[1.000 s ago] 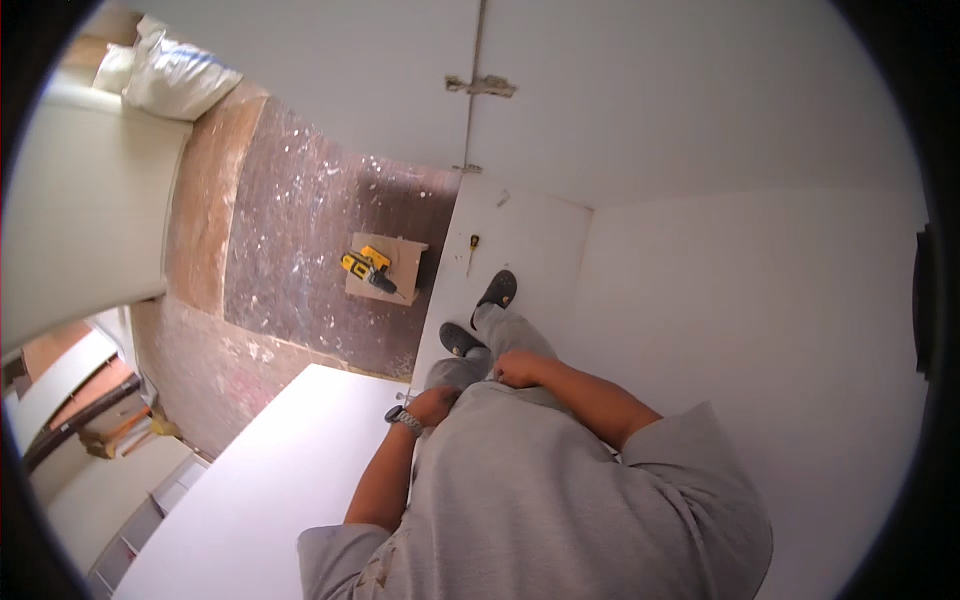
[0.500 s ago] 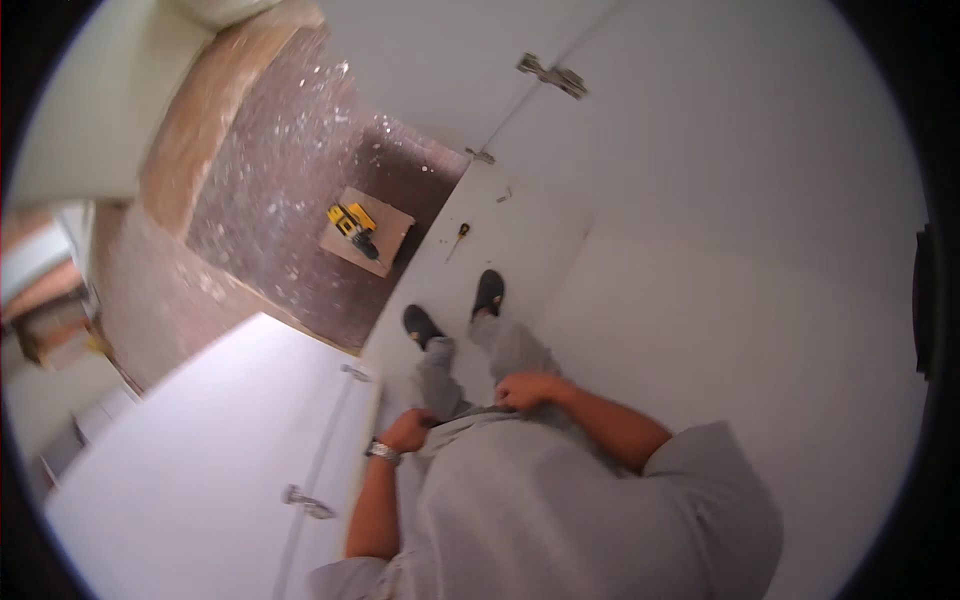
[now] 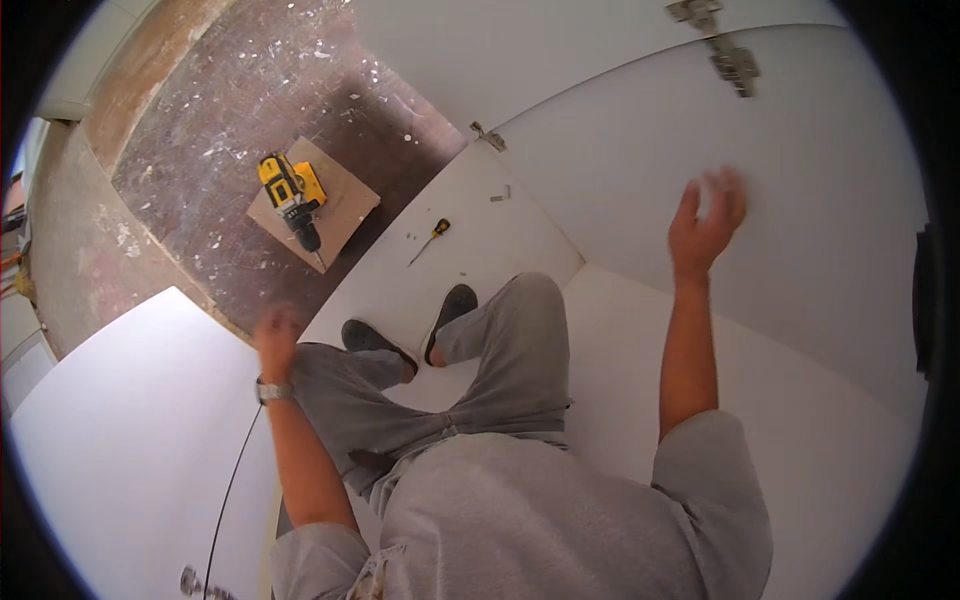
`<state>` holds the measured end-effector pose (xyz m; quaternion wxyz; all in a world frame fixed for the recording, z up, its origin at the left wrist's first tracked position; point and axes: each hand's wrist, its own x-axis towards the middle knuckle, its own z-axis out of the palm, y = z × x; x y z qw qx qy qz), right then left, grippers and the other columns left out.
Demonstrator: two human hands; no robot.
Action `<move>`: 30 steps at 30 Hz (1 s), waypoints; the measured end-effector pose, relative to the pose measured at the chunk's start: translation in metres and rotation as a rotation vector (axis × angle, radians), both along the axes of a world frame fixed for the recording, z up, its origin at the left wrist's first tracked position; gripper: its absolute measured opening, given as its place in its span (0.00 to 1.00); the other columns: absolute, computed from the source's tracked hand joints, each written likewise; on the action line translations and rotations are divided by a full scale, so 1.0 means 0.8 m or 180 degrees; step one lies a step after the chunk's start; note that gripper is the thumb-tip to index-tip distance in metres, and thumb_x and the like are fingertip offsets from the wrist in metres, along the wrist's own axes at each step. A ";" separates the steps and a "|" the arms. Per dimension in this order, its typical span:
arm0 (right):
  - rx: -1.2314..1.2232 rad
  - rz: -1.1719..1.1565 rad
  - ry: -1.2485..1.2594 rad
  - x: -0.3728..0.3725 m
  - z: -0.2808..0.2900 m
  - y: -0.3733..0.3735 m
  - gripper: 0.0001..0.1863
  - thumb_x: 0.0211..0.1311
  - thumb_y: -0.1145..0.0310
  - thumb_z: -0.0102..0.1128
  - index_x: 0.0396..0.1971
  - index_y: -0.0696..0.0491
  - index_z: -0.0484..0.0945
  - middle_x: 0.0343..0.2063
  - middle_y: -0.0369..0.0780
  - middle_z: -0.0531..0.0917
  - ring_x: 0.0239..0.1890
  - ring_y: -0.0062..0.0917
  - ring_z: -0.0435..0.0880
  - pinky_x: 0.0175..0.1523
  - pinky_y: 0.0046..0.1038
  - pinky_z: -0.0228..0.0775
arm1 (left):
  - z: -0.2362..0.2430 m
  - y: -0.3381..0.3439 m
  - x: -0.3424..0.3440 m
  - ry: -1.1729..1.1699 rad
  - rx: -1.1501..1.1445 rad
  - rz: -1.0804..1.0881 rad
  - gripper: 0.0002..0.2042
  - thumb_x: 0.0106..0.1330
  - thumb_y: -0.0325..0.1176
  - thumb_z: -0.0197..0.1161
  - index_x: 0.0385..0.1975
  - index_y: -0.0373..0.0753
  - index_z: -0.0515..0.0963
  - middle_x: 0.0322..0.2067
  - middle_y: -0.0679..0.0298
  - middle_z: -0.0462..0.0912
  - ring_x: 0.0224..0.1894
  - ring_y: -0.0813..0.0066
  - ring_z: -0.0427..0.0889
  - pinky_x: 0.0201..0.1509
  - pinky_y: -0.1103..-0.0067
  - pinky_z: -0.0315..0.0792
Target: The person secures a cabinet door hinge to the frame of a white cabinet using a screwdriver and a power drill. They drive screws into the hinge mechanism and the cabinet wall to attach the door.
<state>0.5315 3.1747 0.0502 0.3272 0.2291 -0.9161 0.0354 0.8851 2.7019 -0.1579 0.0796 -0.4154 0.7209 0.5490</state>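
I am low inside a white cabinet, knees bent. Raised in front of the white right-hand side panel (image 3: 790, 190), my right hand (image 3: 706, 230) holds nothing, with its thumb and fingers apart. At the left, my left hand (image 3: 278, 335) is by my knee at the cabinet's open front, near the upper edge of the white left door (image 3: 140, 400). Motion smears its fingers. Beyond my feet, a screwdriver (image 3: 431, 240) with a black and yellow handle lies on the white panel, beside small metal pieces (image 3: 501, 194).
Outside, a yellow and black cordless drill (image 3: 291, 200) rests on a square board (image 3: 345, 195) over the paint-spattered floor (image 3: 215, 190). Metal hinges (image 3: 715, 45) join the door panels at upper right; a smaller hinge (image 3: 488, 136) is farther off. Another hinge (image 3: 203, 583) sits at lower left.
Both hands have left my waist and spread apart, the right one up toward the side panel, the left one out to the left. My body has lowered, with the knees now bent.
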 end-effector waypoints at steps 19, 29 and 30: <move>0.1695 -0.1123 0.1773 -0.108 -0.138 -0.014 0.31 0.55 0.42 0.56 0.56 0.42 0.72 0.64 0.39 0.63 0.64 0.46 0.52 0.60 0.55 0.39 | 0.023 0.024 -0.162 0.4042 -0.1550 0.1344 0.13 0.72 0.31 0.44 0.38 0.26 0.72 0.29 0.54 0.77 0.29 0.72 0.73 0.31 0.79 0.72; -0.0804 -0.0625 -0.4069 0.032 -0.542 -0.188 0.20 0.52 0.70 0.59 0.48 0.49 0.76 0.52 0.48 0.71 0.54 0.42 0.72 0.59 0.38 0.65 | -0.093 0.159 -0.209 0.1788 -0.0626 -0.2495 0.08 0.61 0.30 0.60 0.38 0.36 0.77 0.32 0.55 0.80 0.29 0.60 0.79 0.34 0.71 0.73; 0.0907 -0.0384 -0.4093 0.063 -0.590 -0.180 0.20 0.53 0.70 0.57 0.48 0.47 0.76 0.55 0.46 0.69 0.56 0.44 0.69 0.59 0.43 0.64 | -0.113 0.168 -0.212 0.1888 -0.0593 -0.2544 0.08 0.61 0.30 0.60 0.38 0.36 0.77 0.32 0.55 0.80 0.29 0.60 0.79 0.34 0.71 0.73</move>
